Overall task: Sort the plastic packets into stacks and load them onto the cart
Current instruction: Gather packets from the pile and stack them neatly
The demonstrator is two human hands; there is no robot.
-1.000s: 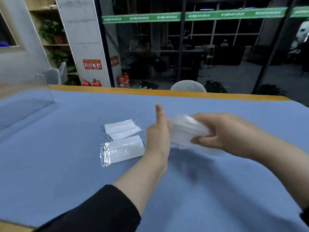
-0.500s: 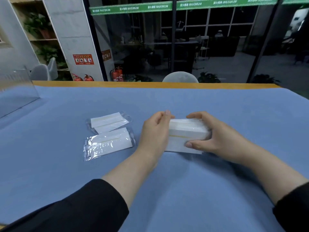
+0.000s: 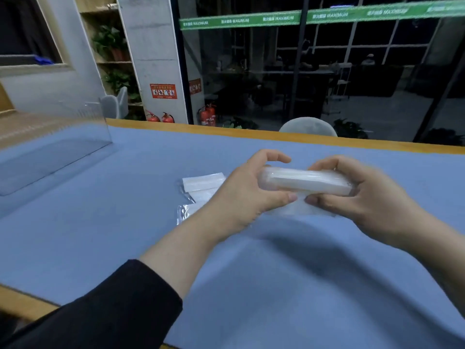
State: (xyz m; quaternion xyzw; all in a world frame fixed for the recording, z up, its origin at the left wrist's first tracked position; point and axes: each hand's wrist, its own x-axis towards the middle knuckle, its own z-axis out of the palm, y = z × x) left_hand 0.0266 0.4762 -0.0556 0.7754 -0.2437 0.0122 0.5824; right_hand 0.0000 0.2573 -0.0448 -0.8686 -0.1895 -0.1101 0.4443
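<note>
Head view shows us squaring a stack of packets (image 3: pixel 305 181), gripped endwise by our left hand (image 3: pixel 247 191) and right hand (image 3: pixel 362 197) above the blue mat (image 3: pixel 125 197). Loose packets (image 3: pixel 201 183) lie left of the stack; next, we judge, gathering them.

worktop: blue cloth-covered worktop (image 3: pixel 75 235) with yellow wooden edge
left: clear acrylic panel (image 3: pixel 57 137) standing on it
wall: grey concrete pillar (image 3: pixel 153 54) with red sign (image 3: pixel 163 91); wooden plant shelves (image 3: pixel 110 51)
floor: red fire extinguishers (image 3: pixel 161 117)
windows: dark glass wall (image 3: pixel 327 71), green banner (image 3: pixel 251 20)
beyond: grey chair back (image 3: pixel 307 126)
</note>
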